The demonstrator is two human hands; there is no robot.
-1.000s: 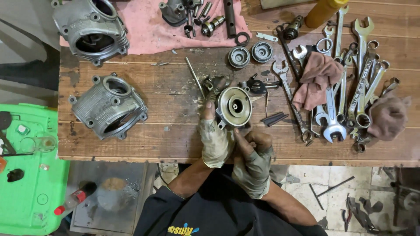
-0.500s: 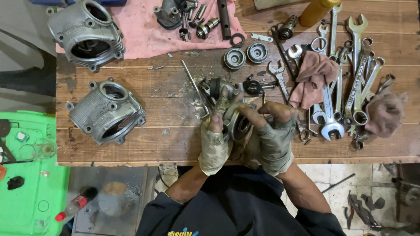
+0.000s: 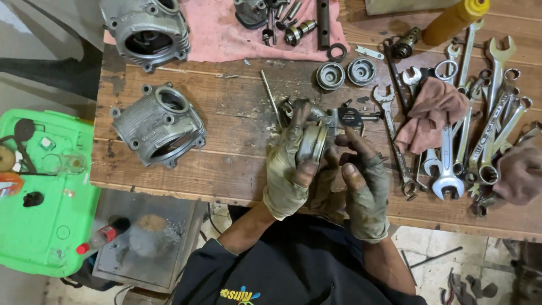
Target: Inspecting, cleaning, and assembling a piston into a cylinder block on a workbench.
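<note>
Both my hands wear dirty fingerless work gloves over a wooden workbench [image 3: 237,118]. My left hand [image 3: 288,169] grips a round metal engine part [image 3: 314,141], holding it on edge with thumb in front and fingers behind. My right hand [image 3: 364,186] touches the same part from the right side, fingers curled against its rim. A small black fitting [image 3: 350,117] lies just beyond the part on the bench.
Two grey engine cylinder castings [image 3: 158,124] [image 3: 148,31] sit at the left. Several spanners [image 3: 474,135] and rags [image 3: 432,110] lie at the right. Two round caps [image 3: 345,73], a pink cloth [image 3: 243,34] with small parts, a yellow bottle [image 3: 454,20] and a green tray [image 3: 42,192] are nearby.
The round part lay flat on the bench with my hands below it; both hands closed on it, lifted it and turned it on edge.
</note>
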